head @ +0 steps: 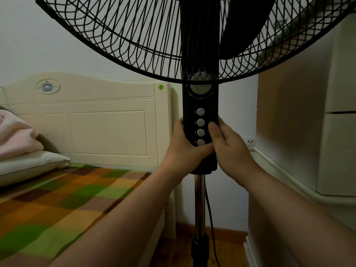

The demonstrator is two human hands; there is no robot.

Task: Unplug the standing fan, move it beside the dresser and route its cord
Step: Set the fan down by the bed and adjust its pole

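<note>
Bed (57, 199) with checked cover along the left wall; pale dresser (339, 132) at right. Standing fan (200, 45) upright on the wood floor between them, near the bed's head corner. Left hand (185, 149) and right hand (229, 145) both clasp its control column. Cord (211, 218) hangs beside the pole. Wall socket (250, 143) just left of the dresser.

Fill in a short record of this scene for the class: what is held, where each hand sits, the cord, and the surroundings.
held object: black standing fan with wire grille
left hand: wrapped around the control column from the left, thumb across the front near button 0
right hand: closed grip on the column's right side, thumb beside buttons 1 and 2
black power cord: hangs beside the chrome pole
left of fan: bed with checked green-and-orange blanket
right of fan: cream cabinet, white wall socket
</note>
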